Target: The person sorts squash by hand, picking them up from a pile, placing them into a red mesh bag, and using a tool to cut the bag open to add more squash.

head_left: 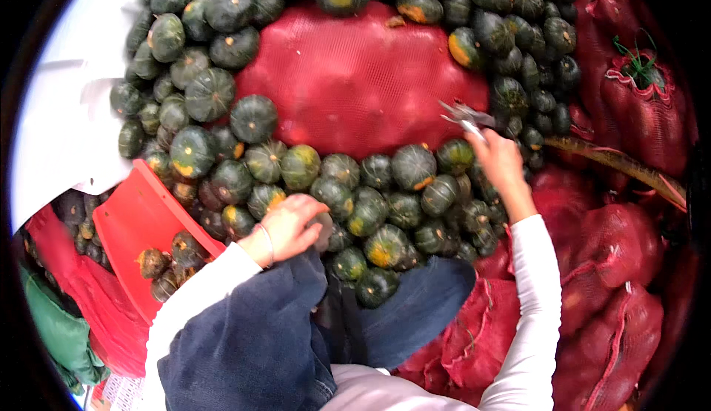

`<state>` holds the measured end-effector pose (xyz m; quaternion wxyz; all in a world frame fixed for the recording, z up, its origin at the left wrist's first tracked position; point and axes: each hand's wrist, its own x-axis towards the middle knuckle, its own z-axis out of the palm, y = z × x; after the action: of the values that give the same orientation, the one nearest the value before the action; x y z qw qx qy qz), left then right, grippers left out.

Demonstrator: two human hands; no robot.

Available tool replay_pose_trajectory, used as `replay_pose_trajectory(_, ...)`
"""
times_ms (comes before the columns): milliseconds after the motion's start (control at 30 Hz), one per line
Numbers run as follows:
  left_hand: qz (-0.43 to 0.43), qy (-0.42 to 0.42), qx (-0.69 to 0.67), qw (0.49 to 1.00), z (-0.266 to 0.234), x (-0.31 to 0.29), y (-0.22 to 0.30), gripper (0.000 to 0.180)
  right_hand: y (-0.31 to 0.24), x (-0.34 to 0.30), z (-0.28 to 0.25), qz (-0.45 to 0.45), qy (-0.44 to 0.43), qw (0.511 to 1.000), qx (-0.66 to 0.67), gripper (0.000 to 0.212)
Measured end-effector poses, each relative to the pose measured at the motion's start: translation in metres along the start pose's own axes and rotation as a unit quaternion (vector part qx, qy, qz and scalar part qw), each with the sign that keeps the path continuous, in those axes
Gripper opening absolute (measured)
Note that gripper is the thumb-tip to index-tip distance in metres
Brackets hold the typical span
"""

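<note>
My right hand is wrapped round the handles of a pair of pruning shears, whose blades are spread over the red mesh. Low at the centre-left, my left hand is curled palm down over a small squash, blurred and mostly covered by the fingers. Dark green squashes lie crowded in front of both hands, some with yellow or orange patches. They form a ring around a full red mesh sack, which bulges in the middle.
At the left, a red plastic crate holds several small, brownish squashes. White sheeting lies beyond it, with a green bag nearer me. More filled red mesh sacks line the right side, beside a long yellowish strip.
</note>
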<state>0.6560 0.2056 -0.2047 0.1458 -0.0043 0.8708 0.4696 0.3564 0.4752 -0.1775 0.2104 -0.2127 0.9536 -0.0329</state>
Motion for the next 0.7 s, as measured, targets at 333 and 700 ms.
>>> replay_pose_trajectory(333, -0.021, 0.027, -0.020, 0.999, -0.012, -0.009, -0.006, 0.031, 0.023, 0.026, -0.020, 0.098, -0.008, 0.982, -0.163, 0.048)
replay_pose_trajectory(700, -0.029, 0.016, 0.056, 0.998, 0.001, -0.003, -0.008, 0.030, -0.090, 0.044, 0.021, -0.044, -0.010, 0.997, -0.064, 0.046)
